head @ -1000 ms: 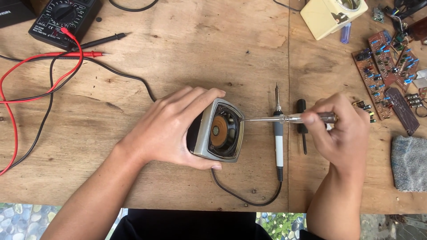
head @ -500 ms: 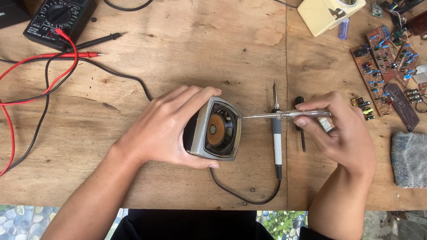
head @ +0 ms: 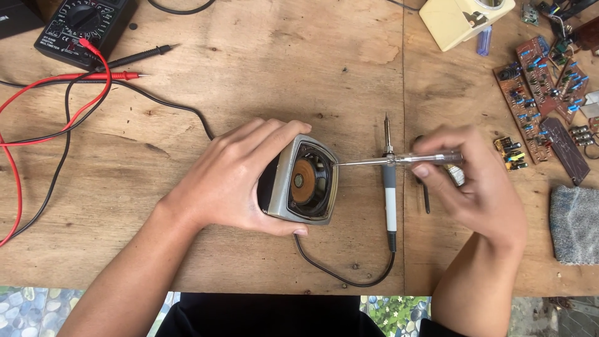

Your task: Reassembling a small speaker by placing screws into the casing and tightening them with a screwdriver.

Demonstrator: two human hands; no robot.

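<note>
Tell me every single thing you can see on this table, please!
Speaker: one, grey case, orange cone, table middle.
Screwdriver: one, clear handle, tip at speaker's top corner.
Soldering iron: one, grey and white, lying right of speaker.
Multimeter: one, black, top left.
Probe leads: two, red and black, left side.
Circuit boards: several, brown, right side.
Cream box: one, top edge.
Grey cloth: one, right edge.
Wooden table: one, brown.
Left hand: holds speaker.
Right hand: holds screwdriver.
</note>
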